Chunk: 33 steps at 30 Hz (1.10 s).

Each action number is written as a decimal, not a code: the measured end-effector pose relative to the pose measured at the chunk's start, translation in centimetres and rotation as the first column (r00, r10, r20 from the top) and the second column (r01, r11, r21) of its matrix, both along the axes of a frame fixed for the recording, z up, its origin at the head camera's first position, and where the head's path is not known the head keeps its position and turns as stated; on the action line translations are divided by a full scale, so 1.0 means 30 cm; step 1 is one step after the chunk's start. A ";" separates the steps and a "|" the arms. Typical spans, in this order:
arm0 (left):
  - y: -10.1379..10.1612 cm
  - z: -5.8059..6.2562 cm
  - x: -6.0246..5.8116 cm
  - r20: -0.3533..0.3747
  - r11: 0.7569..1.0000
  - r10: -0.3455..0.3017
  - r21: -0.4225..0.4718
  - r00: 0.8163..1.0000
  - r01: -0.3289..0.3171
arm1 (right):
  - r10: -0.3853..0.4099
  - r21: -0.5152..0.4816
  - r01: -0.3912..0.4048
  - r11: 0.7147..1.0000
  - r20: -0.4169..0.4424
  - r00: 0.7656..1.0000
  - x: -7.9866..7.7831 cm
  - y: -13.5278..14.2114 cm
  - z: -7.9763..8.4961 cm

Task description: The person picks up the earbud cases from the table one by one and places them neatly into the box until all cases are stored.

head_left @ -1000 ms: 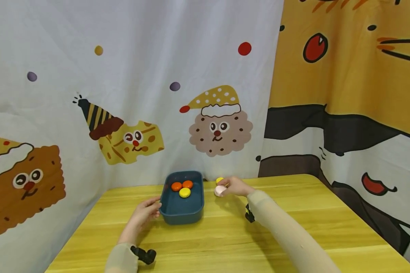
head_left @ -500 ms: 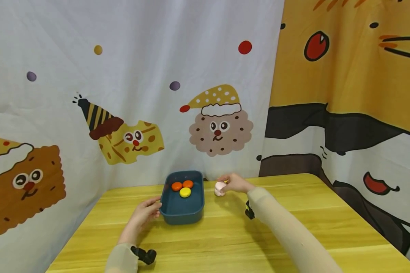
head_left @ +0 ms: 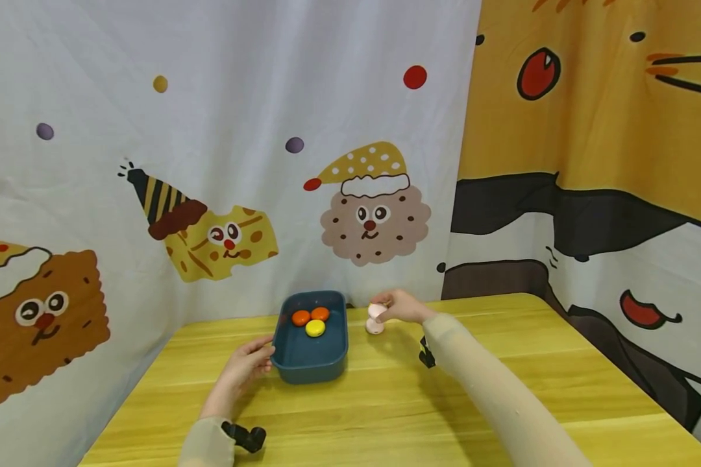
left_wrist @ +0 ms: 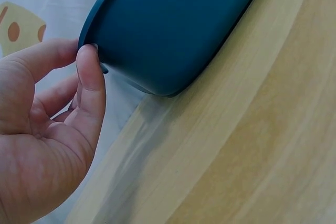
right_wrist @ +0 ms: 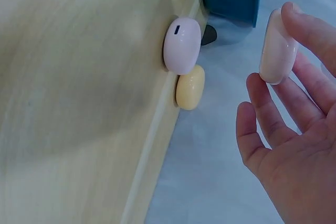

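Observation:
My left hand [head_left: 246, 366] pinches the rim of a dark blue rectangular bin [head_left: 311, 375] at its near left corner; the left wrist view shows thumb and forefinger at the edge. Two orange discs [head_left: 301, 318] and a yellow disc [head_left: 315, 328] lie inside the bin. To its right, my right hand [head_left: 402, 306] holds a glossy pale pink rounded disc [right_wrist: 277, 51] between thumb and fingers, raised off the table. Below it a second pink disc [right_wrist: 182, 45], with a small dark slot, rests on the wood. Beside that one sits a pale yellow disc [right_wrist: 190, 87], hidden in the head view.
The yellow wood-grain table [head_left: 327, 428] ends at a printed cloth backdrop [head_left: 239, 130] close behind the bin. A small dark object [right_wrist: 209, 35] shows at the table's back edge, between the bin and the discs.
My right hand has lifted one pink disc upward, uncovering the pink one underneath. The yellow disc behind is now covered in the head view. My left hand has stayed on the bin.

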<state>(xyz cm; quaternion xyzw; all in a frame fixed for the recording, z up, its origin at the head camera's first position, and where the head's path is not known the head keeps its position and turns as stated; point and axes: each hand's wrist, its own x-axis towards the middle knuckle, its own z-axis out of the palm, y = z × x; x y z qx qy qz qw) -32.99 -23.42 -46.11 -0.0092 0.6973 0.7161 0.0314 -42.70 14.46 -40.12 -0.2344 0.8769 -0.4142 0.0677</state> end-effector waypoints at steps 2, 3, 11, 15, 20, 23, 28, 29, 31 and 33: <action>-0.002 0.000 0.001 0.003 1.000 -0.002 0.003 1.000 0.002 | 0.007 0.006 -0.007 1.000 -0.010 1.000 -0.004 -0.001 0.009; -0.003 0.000 0.002 0.005 1.000 -0.001 0.006 1.000 0.001 | 0.010 0.012 -0.010 1.000 -0.018 1.000 -0.007 0.000 0.013; -0.008 -0.001 0.007 0.003 1.000 0.002 0.017 1.000 -0.002 | 0.034 0.032 -0.033 0.999 -0.060 0.998 -0.008 0.000 0.060; -0.007 -0.005 0.006 0.008 1.000 0.001 0.011 1.000 -0.001 | 0.037 0.036 -0.034 0.999 -0.074 0.997 -0.011 -0.003 0.077; -0.007 -0.008 0.003 0.011 1.000 0.009 0.021 1.000 -0.010 | 0.034 0.041 -0.031 0.999 -0.083 0.996 -0.021 -0.014 0.086; -0.006 -0.006 0.005 0.010 1.000 0.009 0.016 1.000 -0.009 | 0.033 0.047 -0.030 0.998 -0.079 0.996 -0.025 -0.020 0.090; -0.003 0.001 0.007 0.009 1.000 0.008 0.006 1.000 -0.008 | 0.036 0.042 -0.033 0.999 -0.065 0.997 -0.024 -0.028 0.103; -0.003 0.002 0.007 0.008 1.000 0.008 0.007 1.000 -0.009 | 0.033 0.041 -0.031 0.999 -0.061 0.998 -0.023 -0.029 0.107; -0.002 0.005 0.005 0.009 1.000 0.011 0.013 1.000 -0.011 | 0.037 0.043 -0.035 0.998 -0.063 0.997 -0.025 -0.032 0.113; -0.002 0.007 0.004 0.007 1.000 0.010 0.013 1.000 -0.010 | 0.038 0.051 -0.034 0.998 -0.067 0.997 -0.026 -0.036 0.119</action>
